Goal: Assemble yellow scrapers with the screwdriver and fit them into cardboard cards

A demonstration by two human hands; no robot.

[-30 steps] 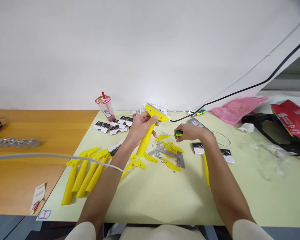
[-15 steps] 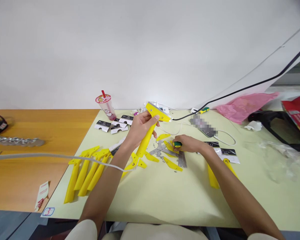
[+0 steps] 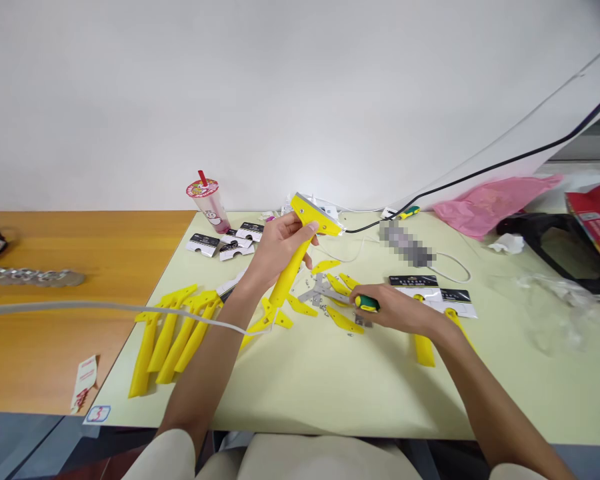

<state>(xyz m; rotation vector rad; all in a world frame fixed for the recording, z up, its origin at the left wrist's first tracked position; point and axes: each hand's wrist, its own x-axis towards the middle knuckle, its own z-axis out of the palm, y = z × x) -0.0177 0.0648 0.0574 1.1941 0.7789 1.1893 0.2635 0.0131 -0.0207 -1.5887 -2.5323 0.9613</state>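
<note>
My left hand [image 3: 283,245] is closed around a yellow scraper [image 3: 291,270], its wide head with two screws tilted up and its handle slanting down. In my right hand [image 3: 393,307] is a screwdriver [image 3: 367,303] with a green and yellow handle; its shaft is hidden. Below the hands lie loose yellow cover plates [image 3: 343,320], grey metal blades [image 3: 319,288] and small screws. Several yellow scraper handles [image 3: 166,340] rest in a row beside my left forearm. Another yellow handle [image 3: 424,350] lies partly behind my right forearm.
A lidded cup [image 3: 210,207] stands at the back left, near black-and-white cards [image 3: 203,245]. Behind my right hand is a blurred-out device [image 3: 407,245] with a cable. A pink bag [image 3: 485,207] and a black object [image 3: 545,250] are at the right. A white cord [image 3: 130,308] crosses the left foreground.
My right hand has drawn back slightly to the right and lower with the screwdriver, showing more of its handle. My left hand still holds the scraper. The view has shifted a little.
</note>
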